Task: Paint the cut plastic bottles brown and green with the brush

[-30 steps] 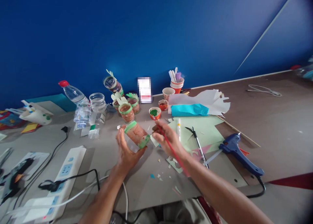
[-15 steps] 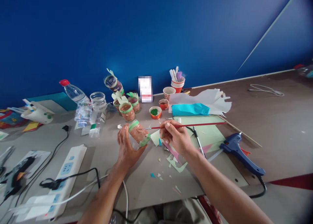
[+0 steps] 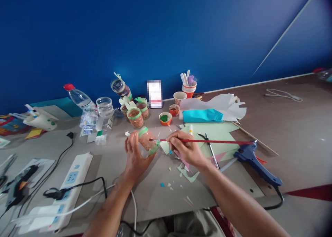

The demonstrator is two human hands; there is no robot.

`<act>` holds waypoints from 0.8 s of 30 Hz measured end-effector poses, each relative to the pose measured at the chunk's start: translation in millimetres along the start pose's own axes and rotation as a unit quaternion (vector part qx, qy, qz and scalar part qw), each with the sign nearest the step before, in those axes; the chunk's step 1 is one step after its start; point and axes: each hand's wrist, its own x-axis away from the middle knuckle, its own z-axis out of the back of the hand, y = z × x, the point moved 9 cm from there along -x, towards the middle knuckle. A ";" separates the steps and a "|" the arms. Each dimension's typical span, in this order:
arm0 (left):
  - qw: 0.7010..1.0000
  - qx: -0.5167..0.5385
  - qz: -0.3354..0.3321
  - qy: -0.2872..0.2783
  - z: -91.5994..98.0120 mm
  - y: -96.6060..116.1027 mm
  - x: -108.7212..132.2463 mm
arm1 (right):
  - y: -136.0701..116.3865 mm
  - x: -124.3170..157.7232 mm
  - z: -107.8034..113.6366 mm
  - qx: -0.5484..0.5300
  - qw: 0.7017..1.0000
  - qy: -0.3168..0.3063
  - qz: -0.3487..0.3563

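Observation:
My left hand (image 3: 136,157) is wrapped round a tilted clear plastic cup (image 3: 147,140), painted brown with green bands at both ends. Between the fingers of my right hand (image 3: 185,149) is a paintbrush (image 3: 215,141) with a long red handle. Its bristle tip lies at the brown side of the cup. Just beyond the hands sit a cut-down paper cup of green paint (image 3: 165,119) and another of brown paint (image 3: 174,110). Several similar brown-and-green cups (image 3: 135,118) with pale green paper leaves stand behind the held one.
Empty plastic bottles (image 3: 104,107) and a white power strip (image 3: 74,181) are on the left. A blue glue gun (image 3: 259,166), green paper (image 3: 225,135), turquoise paper (image 3: 202,115) and a utility knife (image 3: 213,154) lie right. Paper scraps (image 3: 189,174) litter the front. A phone (image 3: 154,94) leans on the wall.
My right hand has lowered slightly, and the brush tip has shifted down the cup's side. The brush handle has swung downward at its far end. My left hand keeps its grip.

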 end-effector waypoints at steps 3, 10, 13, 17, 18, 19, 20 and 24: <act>1.000 -0.004 -0.001 -0.002 0.2 0.0 -0.1 | -4.1 -0.6 7.6 -0.004 1.000 0.024 0.017; 1.000 0.001 0.006 0.001 0.9 -0.9 -0.6 | -3.7 -0.5 -3.2 0.031 0.999 -0.005 0.012; 1.000 0.005 0.010 0.017 3.6 -1.9 -1.5 | -4.4 -1.8 4.5 0.022 1.000 0.018 0.006; 1.000 0.011 0.005 0.023 4.5 -1.5 -1.6 | -2.5 -3.4 12.9 -0.032 0.998 0.046 0.003; 1.000 0.014 0.003 0.026 5.0 -1.4 -1.5 | -1.9 -3.8 11.1 -0.035 0.999 0.036 0.003; 0.999 0.019 0.004 0.030 5.7 -1.7 -1.3 | -1.7 -4.1 8.6 -0.031 0.999 0.024 0.002; 0.999 0.025 0.009 0.034 6.4 -2.6 -1.1 | -1.8 -4.3 6.9 -0.021 1.000 0.015 0.001; 0.997 0.054 0.046 0.038 7.6 -8.6 -0.6 | -6.2 -4.5 13.3 -0.007 0.999 0.042 -0.005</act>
